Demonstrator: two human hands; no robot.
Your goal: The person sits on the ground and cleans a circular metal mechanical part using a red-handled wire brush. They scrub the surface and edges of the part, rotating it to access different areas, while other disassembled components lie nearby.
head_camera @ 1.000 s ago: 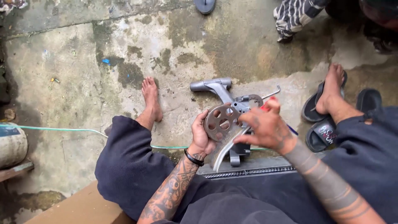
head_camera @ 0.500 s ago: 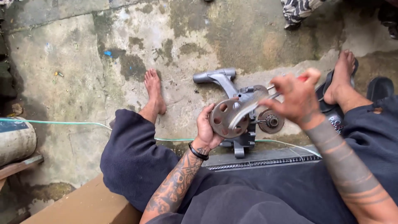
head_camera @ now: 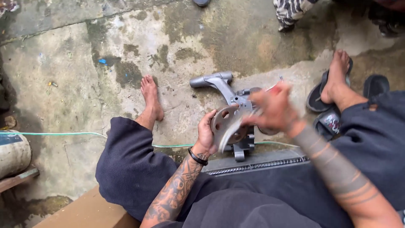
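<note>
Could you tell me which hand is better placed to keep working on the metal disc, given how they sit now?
Probably the right hand: it is free above the disc, while the left hand grips it.

One cam only, head-mounted, so no 2nd view & no shared overlap. It looks steeply down from above the seated person's lap, tilted a bit fwd toward the concrete floor [head_camera: 126,50]. Near range: forearms enter from the bottom edge, left hand [head_camera: 206,135] & right hand [head_camera: 274,109] sit approx mid-frame, close to the lens; right one is motion-blurred. Knees flank the lower half, bare left foot [head_camera: 151,99] mid-left, right foot [head_camera: 337,74] upper right. Top edge reaches another person's patterned trouser leg [head_camera: 291,10]. Far floor stays sharp; horizon not in frame.
</note>
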